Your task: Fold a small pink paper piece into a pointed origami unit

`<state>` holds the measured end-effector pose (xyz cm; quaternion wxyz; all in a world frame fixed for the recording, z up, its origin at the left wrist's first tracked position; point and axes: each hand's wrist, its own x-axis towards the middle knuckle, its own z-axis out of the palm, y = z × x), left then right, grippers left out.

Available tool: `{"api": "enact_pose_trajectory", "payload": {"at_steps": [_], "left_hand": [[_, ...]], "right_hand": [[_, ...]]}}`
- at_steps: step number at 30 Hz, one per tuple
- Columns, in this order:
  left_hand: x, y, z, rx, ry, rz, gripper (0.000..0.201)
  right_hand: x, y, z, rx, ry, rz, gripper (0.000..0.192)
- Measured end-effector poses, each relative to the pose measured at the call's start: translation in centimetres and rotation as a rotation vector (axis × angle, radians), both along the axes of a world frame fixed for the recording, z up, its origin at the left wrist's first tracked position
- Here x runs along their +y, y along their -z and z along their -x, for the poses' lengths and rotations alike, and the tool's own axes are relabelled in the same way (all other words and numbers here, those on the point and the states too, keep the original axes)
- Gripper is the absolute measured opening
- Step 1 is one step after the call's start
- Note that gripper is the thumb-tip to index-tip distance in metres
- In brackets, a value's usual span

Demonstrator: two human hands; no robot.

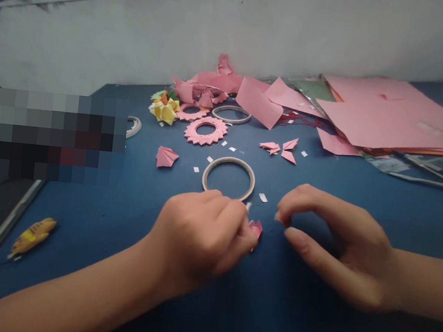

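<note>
My left hand is closed, its fingers pinching a small folded pink paper piece that juts out past the fingertips. A small white bit shows just above that piece. To the right, my right hand is curved, with a narrow gap between thumb and index finger. A pale spot at its index fingertip is too small to make out. Just beyond my left hand lies a roll of narrow tape, its near edge partly hidden by the knuckles. Small white paper bits lie around the roll.
Farther back on the blue table are a pink folded fan, a pink paper ring, winged pink pieces and yellow folded paper. Pink sheets and scissors lie right. A tiger-striped figure lies left.
</note>
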<state>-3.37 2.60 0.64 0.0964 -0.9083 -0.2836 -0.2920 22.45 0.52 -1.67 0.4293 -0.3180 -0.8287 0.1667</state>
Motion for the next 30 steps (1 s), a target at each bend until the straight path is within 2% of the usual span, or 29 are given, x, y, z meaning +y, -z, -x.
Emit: {"api": "enact_pose_trajectory", "payload": {"at_steps": [1, 3, 6, 10, 15, 18, 23, 30], "left_hand": [[0.4, -0.1, 0.3, -0.001, -0.054, 0.015, 0.048], [1.1, -0.1, 0.9, 0.018, -0.15, 0.061, 0.053], [1.4, 0.0, 1.2, 0.064, -0.195, 0.153, 0.052], [-0.3, 0.1, 0.2, 0.073, -0.134, 0.32, 0.031], [-1.8, 0.4, -0.7, 0.019, -0.092, 0.45, 0.022], [-1.6, 0.9, -0.6, 0.017, -0.087, 0.491, 0.016], [-1.2, 1.7, -0.3, 0.011, -0.095, 0.473, 0.012], [0.4, 1.5, -0.4, -0.179, 0.063, 0.53, 0.019]], "right_hand": [[0.0, 0.2, 0.0, -0.039, 0.031, -0.01, 0.01], [0.2, 0.7, 0.1, -0.134, 0.061, -0.025, 0.023], [0.3, 1.1, 0.3, -0.211, 0.054, -0.004, 0.039], [0.2, 1.2, 0.6, -0.201, 0.038, 0.035, 0.041], [0.1, 0.9, 0.8, -0.17, -0.006, 0.06, 0.043], [0.1, 0.5, 0.7, -0.141, -0.023, 0.056, 0.038], [0.3, 0.3, 0.3, -0.111, 0.006, 0.066, 0.031], [0.6, 0.1, -0.1, -0.071, 0.047, 0.012, 0.027]]}}
